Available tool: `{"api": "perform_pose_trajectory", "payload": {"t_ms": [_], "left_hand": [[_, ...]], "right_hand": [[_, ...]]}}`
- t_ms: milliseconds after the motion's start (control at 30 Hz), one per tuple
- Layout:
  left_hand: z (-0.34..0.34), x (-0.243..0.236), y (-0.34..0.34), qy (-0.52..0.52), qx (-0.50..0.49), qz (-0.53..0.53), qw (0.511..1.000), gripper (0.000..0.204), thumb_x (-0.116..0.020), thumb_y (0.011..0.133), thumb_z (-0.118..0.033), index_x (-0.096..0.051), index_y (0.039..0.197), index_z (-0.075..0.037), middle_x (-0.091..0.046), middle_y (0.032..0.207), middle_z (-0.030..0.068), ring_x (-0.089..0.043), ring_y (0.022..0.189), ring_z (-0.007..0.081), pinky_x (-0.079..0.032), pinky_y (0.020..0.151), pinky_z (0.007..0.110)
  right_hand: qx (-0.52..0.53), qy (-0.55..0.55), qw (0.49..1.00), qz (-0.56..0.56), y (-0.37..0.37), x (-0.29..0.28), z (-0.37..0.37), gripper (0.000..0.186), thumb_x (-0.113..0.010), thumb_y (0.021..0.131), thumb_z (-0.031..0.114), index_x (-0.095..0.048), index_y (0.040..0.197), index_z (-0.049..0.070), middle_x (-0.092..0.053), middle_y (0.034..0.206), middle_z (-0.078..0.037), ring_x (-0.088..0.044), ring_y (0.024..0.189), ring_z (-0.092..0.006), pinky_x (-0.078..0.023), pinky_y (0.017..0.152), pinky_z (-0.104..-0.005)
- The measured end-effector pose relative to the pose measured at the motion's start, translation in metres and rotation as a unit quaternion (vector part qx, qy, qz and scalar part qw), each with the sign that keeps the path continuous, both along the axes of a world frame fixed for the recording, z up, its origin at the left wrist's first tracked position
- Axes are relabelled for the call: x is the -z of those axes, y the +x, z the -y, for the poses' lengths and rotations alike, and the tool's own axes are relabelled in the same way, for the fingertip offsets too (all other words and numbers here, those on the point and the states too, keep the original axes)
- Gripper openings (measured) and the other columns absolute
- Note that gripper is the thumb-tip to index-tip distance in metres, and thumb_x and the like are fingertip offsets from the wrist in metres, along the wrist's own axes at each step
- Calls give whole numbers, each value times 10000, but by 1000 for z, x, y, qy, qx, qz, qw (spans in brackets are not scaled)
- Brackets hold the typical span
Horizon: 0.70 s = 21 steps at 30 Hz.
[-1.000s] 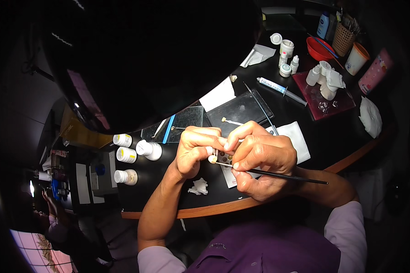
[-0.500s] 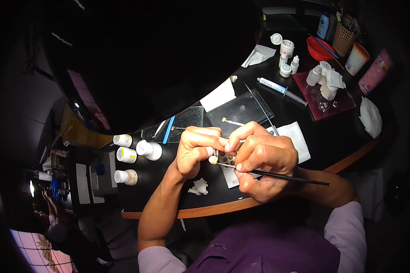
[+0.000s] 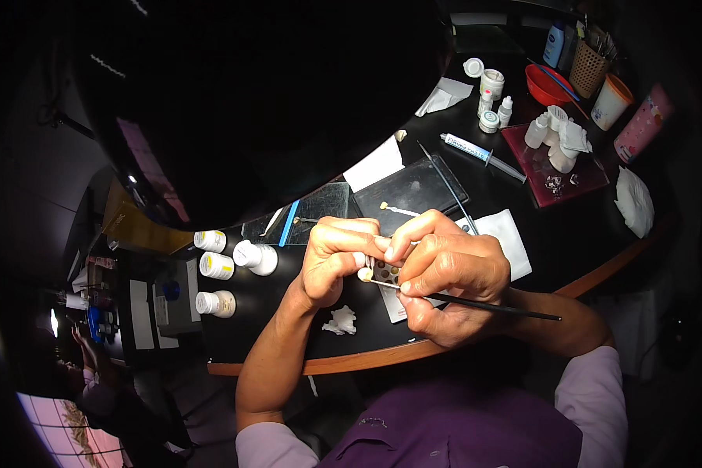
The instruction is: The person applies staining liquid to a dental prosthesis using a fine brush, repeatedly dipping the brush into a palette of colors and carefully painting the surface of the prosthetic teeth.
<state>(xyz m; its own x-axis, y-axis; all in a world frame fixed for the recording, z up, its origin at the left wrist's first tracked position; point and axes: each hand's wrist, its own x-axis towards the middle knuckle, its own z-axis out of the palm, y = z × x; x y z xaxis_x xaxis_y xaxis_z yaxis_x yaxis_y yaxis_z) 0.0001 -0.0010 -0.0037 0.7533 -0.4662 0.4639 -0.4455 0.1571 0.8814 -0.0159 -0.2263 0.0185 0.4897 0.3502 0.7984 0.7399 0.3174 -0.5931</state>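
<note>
My left hand (image 3: 331, 261) is closed, fingers pinched around a thin holder. A small cream-coloured dental crown (image 3: 365, 274) sits at its end, just below the fingertips. In my right hand (image 3: 456, 273) is a slim brush (image 3: 507, 309) with a long black handle, gripped like a pen. Its tip points left and meets or nearly meets the crown's edge; which of these, I cannot tell. The right index fingertip rests against the left fingers. Under the hands, partly covered, lies a white tray with small round coloured wells (image 3: 385, 271).
Several white jars (image 3: 217, 266) stand left of my hands. A crumpled tissue (image 3: 340, 320) lies near the wooden table edge (image 3: 366, 359). Behind are a dark slab (image 3: 413, 187), a labelled syringe (image 3: 476, 150) and a maroon tile (image 3: 554, 168). A large black shade (image 3: 273, 101) hangs over the upper left.
The brush has shifted slightly: its handle end has moved a little left and its tip a bit upward against the crown. The right fingers moved with it; my left hand looks still.
</note>
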Motion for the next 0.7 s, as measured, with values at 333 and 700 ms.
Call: {"api": "perform_pose_trajectory", "payload": {"t_ms": [333,700], "left_hand": [[2,-2,-1,22,-7,-1,1000,462,-558,733,-236,-819,952,76,-664,671,135,-519,612,168,-415,578,316],[-1,-2,0,25,-2,-4,1000,446,-556,720,-207,-813,947,78,-649,663,129,-517,606,166,-413,576,314]], "right_hand": [[8,19,1000,10,2,-1,-2,204,-689,701,-88,-658,847,50,-673,778,-64,-681,931,-275,-548,848,-384],[9,2,1000,16,2,-2,1,196,-672,677,-77,-641,821,51,-658,756,-61,-681,916,-280,-547,845,-385]]}}
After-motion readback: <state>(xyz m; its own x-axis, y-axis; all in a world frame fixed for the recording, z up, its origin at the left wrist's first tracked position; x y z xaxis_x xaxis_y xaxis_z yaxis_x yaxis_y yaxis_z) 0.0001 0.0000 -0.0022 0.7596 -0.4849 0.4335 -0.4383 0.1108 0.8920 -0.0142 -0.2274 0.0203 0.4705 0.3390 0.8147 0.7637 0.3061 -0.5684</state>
